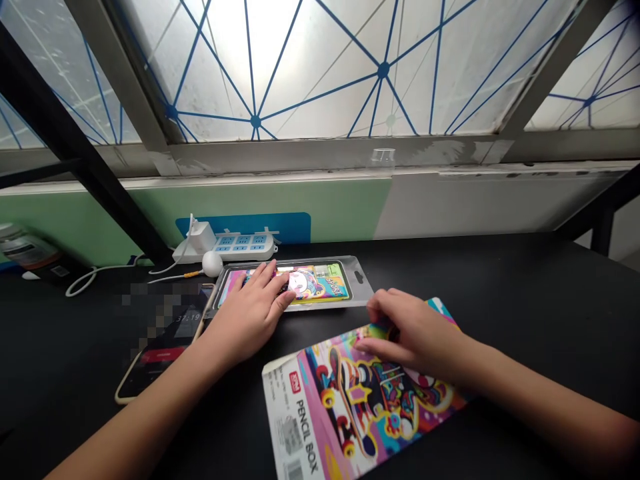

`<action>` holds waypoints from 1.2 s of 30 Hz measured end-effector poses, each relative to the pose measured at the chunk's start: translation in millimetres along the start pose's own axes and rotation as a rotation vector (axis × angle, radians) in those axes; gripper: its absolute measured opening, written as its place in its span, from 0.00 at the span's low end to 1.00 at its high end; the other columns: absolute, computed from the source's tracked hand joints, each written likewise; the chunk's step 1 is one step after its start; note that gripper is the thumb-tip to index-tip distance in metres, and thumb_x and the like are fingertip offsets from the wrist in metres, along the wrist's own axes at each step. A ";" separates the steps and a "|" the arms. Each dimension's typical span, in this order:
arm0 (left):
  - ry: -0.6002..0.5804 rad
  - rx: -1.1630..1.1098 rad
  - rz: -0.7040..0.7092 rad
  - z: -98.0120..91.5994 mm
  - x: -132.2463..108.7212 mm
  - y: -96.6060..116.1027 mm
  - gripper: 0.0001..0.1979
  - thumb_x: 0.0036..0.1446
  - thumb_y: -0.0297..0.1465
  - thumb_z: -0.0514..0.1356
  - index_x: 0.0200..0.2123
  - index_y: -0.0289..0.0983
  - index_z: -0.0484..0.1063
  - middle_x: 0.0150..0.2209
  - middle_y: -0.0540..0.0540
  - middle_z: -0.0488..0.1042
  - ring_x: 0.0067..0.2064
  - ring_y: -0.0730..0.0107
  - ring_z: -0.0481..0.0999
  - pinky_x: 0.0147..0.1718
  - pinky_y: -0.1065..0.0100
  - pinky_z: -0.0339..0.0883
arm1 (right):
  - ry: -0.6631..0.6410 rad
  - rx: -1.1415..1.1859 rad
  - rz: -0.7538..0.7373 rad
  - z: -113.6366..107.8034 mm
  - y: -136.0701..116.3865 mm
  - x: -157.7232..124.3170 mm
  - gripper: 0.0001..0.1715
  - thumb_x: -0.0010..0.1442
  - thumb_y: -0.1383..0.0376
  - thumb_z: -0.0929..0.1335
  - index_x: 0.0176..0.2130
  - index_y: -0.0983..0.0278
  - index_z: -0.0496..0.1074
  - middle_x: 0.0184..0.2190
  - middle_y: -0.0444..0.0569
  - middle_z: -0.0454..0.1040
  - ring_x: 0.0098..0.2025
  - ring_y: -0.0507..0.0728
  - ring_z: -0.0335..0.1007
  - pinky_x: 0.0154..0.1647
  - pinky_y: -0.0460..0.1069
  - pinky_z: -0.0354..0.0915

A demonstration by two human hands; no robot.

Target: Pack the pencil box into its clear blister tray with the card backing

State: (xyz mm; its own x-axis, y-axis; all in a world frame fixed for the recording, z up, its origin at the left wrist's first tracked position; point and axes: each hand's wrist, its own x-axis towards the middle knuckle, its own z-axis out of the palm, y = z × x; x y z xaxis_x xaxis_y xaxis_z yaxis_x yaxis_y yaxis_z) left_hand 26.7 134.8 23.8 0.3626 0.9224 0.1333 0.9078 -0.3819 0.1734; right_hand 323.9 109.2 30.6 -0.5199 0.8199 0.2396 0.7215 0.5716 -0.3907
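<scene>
My left hand [253, 310] lies flat with fingers stretched out on a colourful pencil box in a clear plastic tray [357, 283] at the middle of the black table [525, 293]. My right hand [413, 333] rests on a printed card sleeve [345, 407] marked "PENCIL BOX", with a skateboard picture. Its fingers curl at the sleeve's far edge and press down on it.
A phone [157, 350] lies left of my left arm, its screen lit. Behind the tray, a white power strip [235, 247] with a charger and cable sits by the green wall. A bottle [27, 250] lies at far left. Black frame posts stand on both sides.
</scene>
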 end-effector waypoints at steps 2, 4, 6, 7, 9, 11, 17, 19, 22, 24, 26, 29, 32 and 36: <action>0.011 -0.006 0.004 -1.7 -0.4 0.3 0.28 0.74 0.46 0.39 0.64 0.42 0.66 0.73 0.41 0.54 0.74 0.50 0.51 0.66 0.39 0.51 | 0.039 0.017 0.078 -14.0 18.0 4.1 0.23 0.62 0.42 0.68 0.36 0.58 0.65 0.27 0.44 0.72 0.27 0.56 0.65 0.28 0.50 0.60; 0.020 0.007 0.013 -2.8 -1.7 3.5 0.26 0.74 0.47 0.42 0.60 0.41 0.69 0.73 0.39 0.55 0.74 0.48 0.51 0.65 0.38 0.53 | 0.040 0.010 0.205 -26.6 41.1 9.9 0.23 0.62 0.41 0.67 0.36 0.58 0.67 0.24 0.42 0.72 0.24 0.55 0.65 0.26 0.50 0.59; 0.022 0.021 0.022 -3.1 -3.9 8.6 0.23 0.73 0.47 0.45 0.54 0.40 0.71 0.73 0.38 0.56 0.74 0.47 0.52 0.63 0.37 0.55 | 0.006 0.014 0.286 -34.9 64.5 15.2 0.24 0.62 0.41 0.66 0.34 0.58 0.70 0.24 0.43 0.73 0.25 0.56 0.68 0.26 0.51 0.61; 0.021 0.024 0.025 -2.8 -5.3 11.4 0.22 0.72 0.47 0.46 0.53 0.40 0.71 0.73 0.38 0.56 0.74 0.46 0.52 0.63 0.36 0.56 | -0.006 0.019 0.291 -37.0 74.1 17.3 0.24 0.62 0.42 0.67 0.33 0.58 0.72 0.26 0.45 0.75 0.27 0.58 0.70 0.27 0.51 0.63; 0.018 0.022 0.024 -1.7 -8.0 16.7 0.21 0.72 0.46 0.48 0.51 0.40 0.71 0.73 0.38 0.56 0.73 0.45 0.52 0.62 0.34 0.55 | 0.010 0.023 0.277 -37.0 85.3 19.8 0.23 0.60 0.42 0.68 0.34 0.59 0.75 0.35 0.50 0.78 0.35 0.61 0.75 0.37 0.54 0.69; 0.022 0.019 0.021 0.1 -10.2 21.0 0.21 0.72 0.45 0.48 0.55 0.39 0.70 0.72 0.38 0.57 0.73 0.45 0.53 0.63 0.32 0.53 | 0.055 0.025 0.257 -32.6 84.4 20.4 0.24 0.61 0.43 0.67 0.40 0.59 0.76 0.45 0.54 0.78 0.46 0.64 0.75 0.48 0.57 0.69; 0.020 0.044 0.034 3.3 -11.5 26.0 0.26 0.73 0.44 0.45 0.67 0.41 0.63 0.72 0.40 0.56 0.74 0.45 0.52 0.64 0.32 0.51 | 0.036 0.069 0.271 -16.6 53.2 18.3 0.26 0.64 0.43 0.66 0.50 0.58 0.74 0.48 0.52 0.79 0.45 0.63 0.76 0.43 0.55 0.71; 0.017 0.061 0.038 3.4 -11.3 25.5 0.27 0.73 0.44 0.45 0.67 0.42 0.63 0.73 0.41 0.55 0.74 0.44 0.52 0.64 0.33 0.52 | 0.011 0.079 0.276 -15.5 50.7 17.9 0.25 0.63 0.43 0.66 0.47 0.57 0.76 0.46 0.51 0.80 0.43 0.62 0.76 0.41 0.55 0.70; 0.004 0.081 0.042 4.2 -11.1 24.2 0.27 0.73 0.44 0.44 0.68 0.41 0.63 0.73 0.41 0.54 0.74 0.45 0.51 0.64 0.33 0.53 | -0.004 0.088 0.295 -17.2 57.0 17.8 0.25 0.63 0.42 0.66 0.44 0.57 0.77 0.44 0.50 0.80 0.41 0.62 0.75 0.39 0.55 0.70; -0.003 0.083 0.048 5.1 -11.0 23.2 0.27 0.73 0.45 0.44 0.68 0.41 0.63 0.73 0.41 0.54 0.74 0.45 0.51 0.64 0.34 0.53 | -0.009 0.090 0.317 -19.4 63.7 18.0 0.24 0.63 0.42 0.66 0.42 0.57 0.77 0.42 0.50 0.80 0.40 0.61 0.75 0.38 0.54 0.70; -0.002 0.080 0.052 6.0 -10.8 22.4 0.27 0.73 0.45 0.44 0.68 0.41 0.63 0.73 0.41 0.54 0.74 0.45 0.51 0.64 0.34 0.53 | -0.023 0.093 0.341 -22.4 69.8 18.2 0.24 0.63 0.42 0.66 0.40 0.57 0.77 0.41 0.49 0.81 0.40 0.61 0.76 0.38 0.54 0.69; 0.004 0.083 0.050 6.3 -10.5 21.5 0.27 0.73 0.45 0.44 0.68 0.42 0.63 0.73 0.42 0.54 0.74 0.45 0.51 0.64 0.34 0.53 | -0.051 0.105 0.381 -28.5 76.1 18.3 0.22 0.61 0.43 0.67 0.39 0.57 0.77 0.40 0.48 0.81 0.40 0.61 0.76 0.37 0.53 0.68; -0.007 0.089 0.048 5.8 -10.1 20.9 0.28 0.73 0.46 0.43 0.69 0.42 0.62 0.73 0.42 0.53 0.74 0.46 0.51 0.64 0.34 0.52 | -0.076 0.126 0.432 -37.0 79.7 18.3 0.22 0.59 0.43 0.69 0.38 0.57 0.77 0.36 0.47 0.81 0.35 0.60 0.76 0.32 0.51 0.67; -0.030 0.097 0.040 5.4 -10.0 20.9 0.28 0.73 0.46 0.42 0.69 0.43 0.61 0.74 0.43 0.52 0.74 0.47 0.50 0.65 0.34 0.52 | -0.107 0.148 0.489 -47.4 82.7 17.6 0.24 0.56 0.42 0.71 0.37 0.58 0.78 0.31 0.46 0.80 0.30 0.58 0.74 0.27 0.50 0.65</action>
State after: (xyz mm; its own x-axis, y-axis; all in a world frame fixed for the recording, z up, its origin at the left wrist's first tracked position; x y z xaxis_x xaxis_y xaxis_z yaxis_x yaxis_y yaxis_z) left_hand 43.2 118.0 20.8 0.4036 0.9084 0.1091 0.9082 -0.4122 0.0730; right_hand 396.1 172.3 44.6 -0.1877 0.9779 -0.0917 0.8234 0.1058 -0.5576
